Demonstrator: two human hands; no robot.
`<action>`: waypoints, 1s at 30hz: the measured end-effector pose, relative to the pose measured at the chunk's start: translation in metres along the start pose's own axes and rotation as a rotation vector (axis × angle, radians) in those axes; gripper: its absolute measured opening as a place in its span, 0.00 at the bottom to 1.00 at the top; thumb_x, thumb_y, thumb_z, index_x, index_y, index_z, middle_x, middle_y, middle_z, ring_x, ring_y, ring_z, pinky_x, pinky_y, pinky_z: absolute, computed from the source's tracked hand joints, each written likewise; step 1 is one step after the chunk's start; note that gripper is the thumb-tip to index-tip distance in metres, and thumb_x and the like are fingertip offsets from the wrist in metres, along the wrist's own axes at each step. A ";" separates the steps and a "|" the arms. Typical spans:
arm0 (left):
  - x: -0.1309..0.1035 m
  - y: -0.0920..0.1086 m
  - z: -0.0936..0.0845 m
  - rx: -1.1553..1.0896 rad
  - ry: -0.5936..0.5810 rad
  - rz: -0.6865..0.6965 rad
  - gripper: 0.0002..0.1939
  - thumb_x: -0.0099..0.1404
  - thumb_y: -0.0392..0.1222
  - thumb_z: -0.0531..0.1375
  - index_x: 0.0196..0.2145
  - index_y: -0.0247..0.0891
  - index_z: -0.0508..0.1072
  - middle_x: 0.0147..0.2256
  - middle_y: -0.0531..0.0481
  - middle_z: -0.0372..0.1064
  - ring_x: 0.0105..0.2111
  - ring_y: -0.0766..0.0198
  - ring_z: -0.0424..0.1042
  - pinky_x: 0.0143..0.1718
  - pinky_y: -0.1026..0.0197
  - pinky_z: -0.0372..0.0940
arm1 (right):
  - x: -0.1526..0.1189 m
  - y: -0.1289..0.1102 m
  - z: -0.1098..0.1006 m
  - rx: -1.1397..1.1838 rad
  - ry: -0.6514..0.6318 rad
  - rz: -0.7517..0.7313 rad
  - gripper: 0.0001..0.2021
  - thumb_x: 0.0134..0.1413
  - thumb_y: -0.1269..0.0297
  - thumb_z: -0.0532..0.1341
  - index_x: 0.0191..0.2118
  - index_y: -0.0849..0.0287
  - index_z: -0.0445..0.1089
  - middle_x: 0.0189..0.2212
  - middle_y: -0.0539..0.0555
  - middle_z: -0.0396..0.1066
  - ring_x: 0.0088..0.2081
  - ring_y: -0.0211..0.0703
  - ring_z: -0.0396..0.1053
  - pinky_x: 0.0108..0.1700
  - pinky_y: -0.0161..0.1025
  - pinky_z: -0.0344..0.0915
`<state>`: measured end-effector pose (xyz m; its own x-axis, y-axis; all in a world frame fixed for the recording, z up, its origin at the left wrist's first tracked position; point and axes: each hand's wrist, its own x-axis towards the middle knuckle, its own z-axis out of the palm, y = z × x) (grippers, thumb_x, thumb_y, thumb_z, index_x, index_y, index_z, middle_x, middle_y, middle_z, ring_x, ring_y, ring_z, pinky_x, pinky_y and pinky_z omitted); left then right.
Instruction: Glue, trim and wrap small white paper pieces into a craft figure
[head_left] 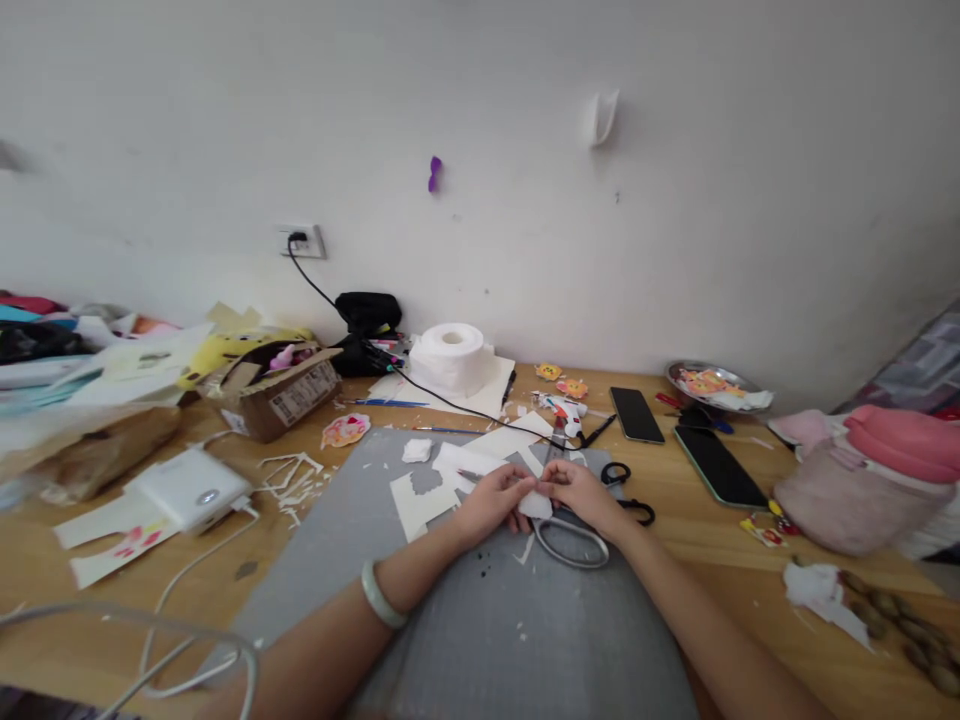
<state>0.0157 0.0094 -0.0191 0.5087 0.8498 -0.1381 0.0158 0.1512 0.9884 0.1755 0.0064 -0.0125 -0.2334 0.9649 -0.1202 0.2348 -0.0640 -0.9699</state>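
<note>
Together, the left hand (pixel 491 503) and right hand (pixel 579 490) meet above the grey mat (pixel 480 645), fingertips pressed on a small white piece (pixel 535 505) between them (paper or tissue, I cannot tell). A grey scissor handle (pixel 577 563) lies just beside the right hand. Left of the hands lie a cut paper sheet (pixel 409 508) and a white wad (pixel 417 451); a white roll (pixel 448 368) stands farther back.

Head-worn view, single. Facing forward and down from the near side of a wooden table (pixel 757 590); near to left hand (pixel 491 502) and right hand (pixel 579 490); reaching to wall (pixel 517 220) beyond.
</note>
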 end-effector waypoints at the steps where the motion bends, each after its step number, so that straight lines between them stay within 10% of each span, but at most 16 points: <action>1: 0.000 0.000 0.000 -0.003 -0.003 0.001 0.16 0.55 0.51 0.57 0.33 0.35 0.63 0.15 0.58 0.63 0.12 0.70 0.65 0.13 0.70 0.55 | 0.000 -0.001 0.000 0.000 0.005 0.003 0.14 0.36 0.57 0.64 0.23 0.59 0.59 0.16 0.43 0.58 0.19 0.31 0.55 0.23 0.31 0.51; 30: 0.007 -0.001 -0.010 -0.131 -0.028 -0.046 0.09 0.62 0.44 0.53 0.34 0.35 0.60 0.20 0.57 0.66 0.14 0.72 0.66 0.09 0.73 0.51 | 0.001 0.001 -0.005 0.077 0.098 0.026 0.13 0.40 0.56 0.59 0.29 0.58 0.59 0.21 0.47 0.68 0.18 0.36 0.65 0.20 0.32 0.53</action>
<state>0.0103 0.0198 -0.0220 0.5342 0.8261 -0.1792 -0.0721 0.2558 0.9640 0.1807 0.0083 -0.0124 -0.1344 0.9827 -0.1276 0.1651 -0.1048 -0.9807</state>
